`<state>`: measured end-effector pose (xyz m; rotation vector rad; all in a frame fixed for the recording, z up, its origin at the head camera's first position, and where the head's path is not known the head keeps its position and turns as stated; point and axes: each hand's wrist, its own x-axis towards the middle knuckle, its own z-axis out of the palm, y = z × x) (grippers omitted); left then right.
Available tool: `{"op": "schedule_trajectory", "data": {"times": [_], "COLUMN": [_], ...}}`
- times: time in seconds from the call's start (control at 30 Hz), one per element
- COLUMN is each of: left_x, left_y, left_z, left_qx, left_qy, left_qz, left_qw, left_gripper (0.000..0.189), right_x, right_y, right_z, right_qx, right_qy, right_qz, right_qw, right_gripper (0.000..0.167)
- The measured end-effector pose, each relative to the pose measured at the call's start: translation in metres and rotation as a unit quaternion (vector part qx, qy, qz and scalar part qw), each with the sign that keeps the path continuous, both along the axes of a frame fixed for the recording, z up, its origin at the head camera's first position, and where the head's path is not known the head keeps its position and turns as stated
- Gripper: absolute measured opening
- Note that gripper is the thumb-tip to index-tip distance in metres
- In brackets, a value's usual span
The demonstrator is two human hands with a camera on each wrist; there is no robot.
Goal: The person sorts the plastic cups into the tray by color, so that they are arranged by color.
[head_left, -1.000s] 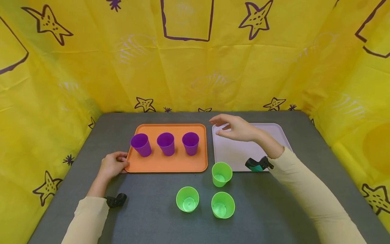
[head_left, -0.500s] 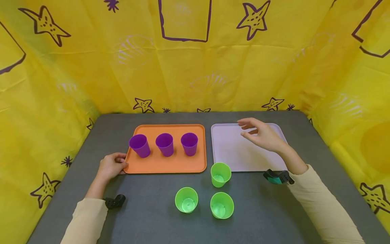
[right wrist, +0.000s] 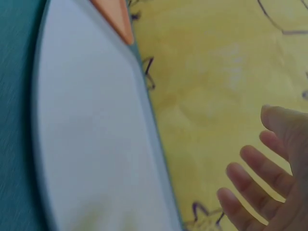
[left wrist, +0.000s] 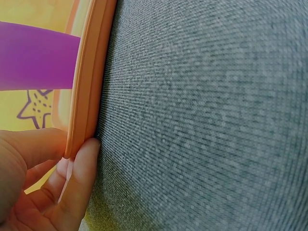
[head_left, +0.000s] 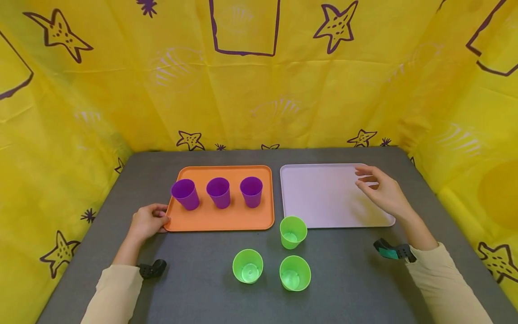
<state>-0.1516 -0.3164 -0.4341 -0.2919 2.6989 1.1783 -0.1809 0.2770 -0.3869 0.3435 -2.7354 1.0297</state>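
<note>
At the left, my left hand [head_left: 148,221] pinches the near left corner of the orange tray [head_left: 220,221]; the left wrist view shows thumb and fingers on either side of the tray's rim [left wrist: 89,82]. Three purple cups [head_left: 219,193] stand in a row on that tray. Over the right part of the pale lilac tray [head_left: 319,193], my right hand [head_left: 382,191] hovers with fingers spread and loosely bent, holding nothing. The right wrist view has the hand [right wrist: 279,168] apart from the lilac tray [right wrist: 91,125].
Three green cups stand on the grey table [head_left: 182,288]: one green cup [head_left: 293,232] by the lilac tray's near left corner, a second green cup [head_left: 295,273] nearer, and a third green cup [head_left: 247,266] to the left. A yellow patterned cloth [head_left: 243,103] surrounds the table's back and sides.
My right hand has moved rightward across the lilac tray, from its left edge to its right part. The left hand stays at the orange tray's corner, and the cups keep their places.
</note>
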Motion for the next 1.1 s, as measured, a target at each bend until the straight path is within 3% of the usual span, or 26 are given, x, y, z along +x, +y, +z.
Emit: {"op": "schedule_trajectory", "data": {"times": [0.17, 0.43, 0.6, 0.83, 1.1], "left_x": [0.0, 0.0, 0.0, 0.001, 0.002], "left_y": [0.001, 0.001, 0.001, 0.002, 0.003], "left_z": [-0.001, -0.001, -0.001, -0.002, -0.002], "left_qx": [0.001, 0.004, 0.004, 0.008, 0.008], "left_qy": [-0.001, 0.006, 0.012, 0.049, 0.047], "left_qz": [-0.001, -0.001, -0.001, -0.014, -0.01], "left_qw": [1.0, 1.0, 0.9999, 0.9987, 0.9988], "left_gripper": [0.043, 0.043, 0.043, 0.041, 0.041], "right_x": [0.009, 0.022, 0.027, 0.03, 0.029], "right_y": [0.023, 0.052, 0.067, 0.079, 0.081], "right_z": [-0.013, -0.026, -0.034, -0.045, -0.054], "right_qx": [-0.01, 0.003, 0.013, 0.055, 0.073], "right_qy": [0.013, -0.029, -0.057, -0.056, -0.073], "right_qz": [-0.028, -0.077, -0.085, -0.094, -0.107], "right_qw": [0.9995, 0.9966, 0.9947, 0.9925, 0.9888], "right_gripper": [0.039, 0.042, 0.045, 0.044, 0.042]}}
